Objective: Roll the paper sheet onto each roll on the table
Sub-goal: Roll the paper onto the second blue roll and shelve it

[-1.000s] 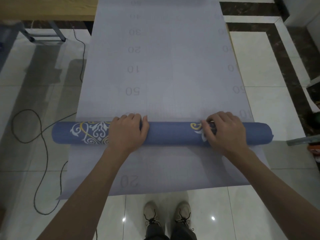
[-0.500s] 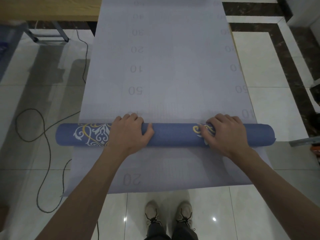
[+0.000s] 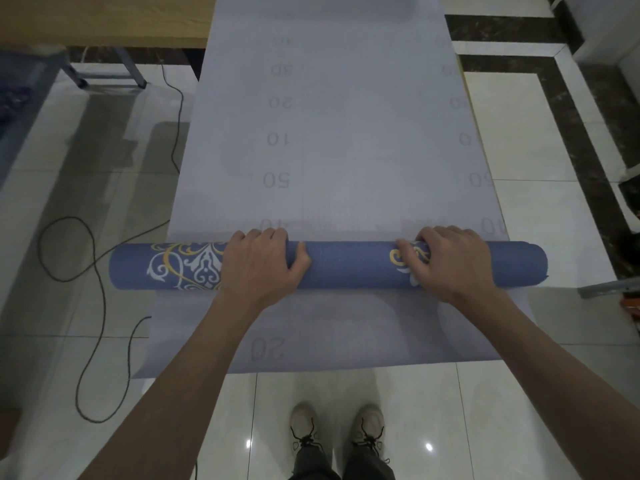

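A blue roll [image 3: 349,265] with white and gold ornaments lies crosswise over a long pale grey paper sheet [image 3: 332,150] printed with faint numbers. My left hand [image 3: 263,265] grips the roll left of its middle, fingers curled over the top and thumb on the near side. Toward the roll's right end my right hand [image 3: 450,261] wraps over it the same way. The sheet's near end hangs past the roll toward me, and its far part runs flat away from me.
A black cable [image 3: 97,271] loops on the white tiled floor at the left. A wooden table [image 3: 86,19] and metal legs [image 3: 104,74] stand at the far left. A metal bar [image 3: 609,289] juts in at the right. My shoes [image 3: 336,431] are below the sheet's near edge.
Both hands have stayed wrapped on the roll, and my left thumb has slid a little to the right along it. The roll stays beside the same printed numbers.
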`<state>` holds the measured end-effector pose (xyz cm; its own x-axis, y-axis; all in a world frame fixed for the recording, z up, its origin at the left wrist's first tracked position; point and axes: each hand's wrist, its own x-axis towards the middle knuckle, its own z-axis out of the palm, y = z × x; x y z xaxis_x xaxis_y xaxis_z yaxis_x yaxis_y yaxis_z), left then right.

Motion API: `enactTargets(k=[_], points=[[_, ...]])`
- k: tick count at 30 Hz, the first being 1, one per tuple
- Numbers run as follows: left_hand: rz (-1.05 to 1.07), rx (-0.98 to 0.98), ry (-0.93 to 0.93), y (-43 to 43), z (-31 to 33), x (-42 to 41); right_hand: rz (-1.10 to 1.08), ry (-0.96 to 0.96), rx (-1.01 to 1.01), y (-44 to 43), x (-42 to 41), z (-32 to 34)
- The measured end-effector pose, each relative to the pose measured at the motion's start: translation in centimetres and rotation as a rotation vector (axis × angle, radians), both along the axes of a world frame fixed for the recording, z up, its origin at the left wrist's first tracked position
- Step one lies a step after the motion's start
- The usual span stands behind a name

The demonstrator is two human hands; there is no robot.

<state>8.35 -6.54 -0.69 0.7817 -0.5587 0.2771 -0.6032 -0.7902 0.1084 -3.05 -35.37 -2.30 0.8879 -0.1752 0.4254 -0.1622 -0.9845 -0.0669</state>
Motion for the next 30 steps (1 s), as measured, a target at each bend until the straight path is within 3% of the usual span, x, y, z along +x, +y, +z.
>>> enactTargets(k=[10,30], points=[[-0.029,-0.034,-0.123,-0.1,9.3,2.2,0.008,-0.156,-0.032,-0.3,1.9,9.8],[-0.061,-0.26,-0.711,-2.1,45.3,2.3,-0.047,-0.717,-0.229,-2.5,1.9,45.2]])
